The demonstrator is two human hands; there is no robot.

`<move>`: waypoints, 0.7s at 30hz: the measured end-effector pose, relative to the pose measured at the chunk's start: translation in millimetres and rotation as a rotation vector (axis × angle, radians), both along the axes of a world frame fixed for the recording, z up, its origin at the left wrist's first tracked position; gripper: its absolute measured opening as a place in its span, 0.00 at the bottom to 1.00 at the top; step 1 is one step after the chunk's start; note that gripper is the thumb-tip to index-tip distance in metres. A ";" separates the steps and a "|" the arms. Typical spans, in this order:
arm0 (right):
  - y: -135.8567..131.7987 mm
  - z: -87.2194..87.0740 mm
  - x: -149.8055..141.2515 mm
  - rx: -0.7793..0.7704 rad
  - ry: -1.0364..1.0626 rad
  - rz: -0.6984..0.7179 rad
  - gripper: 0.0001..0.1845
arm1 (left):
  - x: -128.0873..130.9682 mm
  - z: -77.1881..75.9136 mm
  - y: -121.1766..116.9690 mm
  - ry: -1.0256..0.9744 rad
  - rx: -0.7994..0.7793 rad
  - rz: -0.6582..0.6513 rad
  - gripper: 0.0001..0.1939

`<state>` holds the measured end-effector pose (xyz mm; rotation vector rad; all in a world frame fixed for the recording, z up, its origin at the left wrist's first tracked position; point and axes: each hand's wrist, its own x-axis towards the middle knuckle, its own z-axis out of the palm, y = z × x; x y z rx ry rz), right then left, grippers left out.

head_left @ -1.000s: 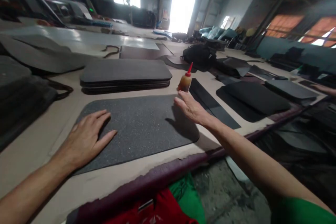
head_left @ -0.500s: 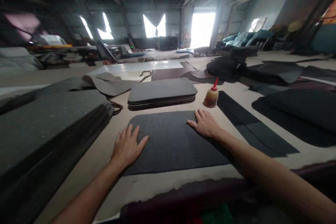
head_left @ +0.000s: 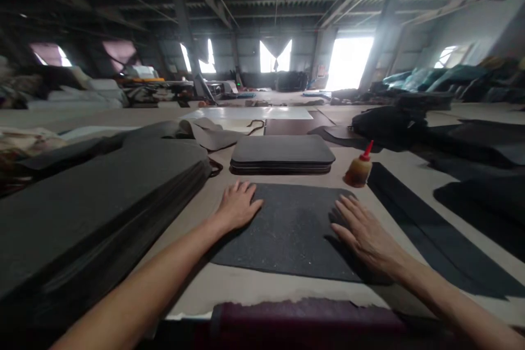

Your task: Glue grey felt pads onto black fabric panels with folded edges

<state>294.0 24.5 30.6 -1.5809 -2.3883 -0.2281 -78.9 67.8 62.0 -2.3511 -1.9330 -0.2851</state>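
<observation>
A dark grey rounded-corner sheet point(head_left: 291, 235), dotted with pale specks, lies flat on the table in front of me. On its upper left part rests my left hand point(head_left: 239, 205), palm down, fingers stretched out. My right hand point(head_left: 363, 229) is open at the sheet's right side, fingers extended and casting a shadow on it; whether the palm presses down I cannot tell. Just beyond that hand stands a squeeze bottle point(head_left: 358, 170) of amber-brown liquid, with a red pointed nozzle. Behind the sheet sits a neat stack of similar grey sheets point(head_left: 283, 150).
A tall pile of large dark sheets point(head_left: 102, 197) fills the left side. Dark strips point(head_left: 435, 235) lie to the right, near more black pieces point(head_left: 488, 202). A black bag-like bundle point(head_left: 385, 123) is farther back. Maroon material point(head_left: 303, 317) covers the table's front edge.
My view has swung left. My right hand, earlier by the bottle, has come back to the sheet's right side. The left hand stays flat on the sheet, nearer its far left corner.
</observation>
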 end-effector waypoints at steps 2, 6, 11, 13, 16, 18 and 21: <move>-2.4 2.0 -17.8 -0.064 -0.020 0.032 0.37 | 5.1 -1.2 13.2 -0.005 -0.043 -0.093 0.31; -0.1 -0.4 -29.9 -0.118 -0.062 0.025 0.37 | 6.6 -12.5 24.2 -0.031 -0.081 -0.131 0.33; -19.4 3.4 -11.0 -0.183 -0.014 0.097 0.36 | -7.0 -11.4 -7.1 -0.051 -0.060 -0.141 0.31; -38.8 4.3 3.5 -0.239 -0.003 0.172 0.39 | -17.2 -6.9 -36.9 -0.049 -0.082 -0.169 0.31; -70.0 2.3 24.5 -0.302 0.002 0.297 0.55 | -35.4 -3.3 -90.3 -0.053 -0.176 -0.297 0.36; -85.8 2.9 32.2 -0.350 -0.016 0.325 0.63 | -46.2 -4.1 -121.7 -0.054 -0.220 -0.427 0.47; -98.3 11.6 32.5 -0.434 -0.042 0.287 0.57 | -56.0 -6.3 -151.9 -0.050 -0.171 -0.475 0.46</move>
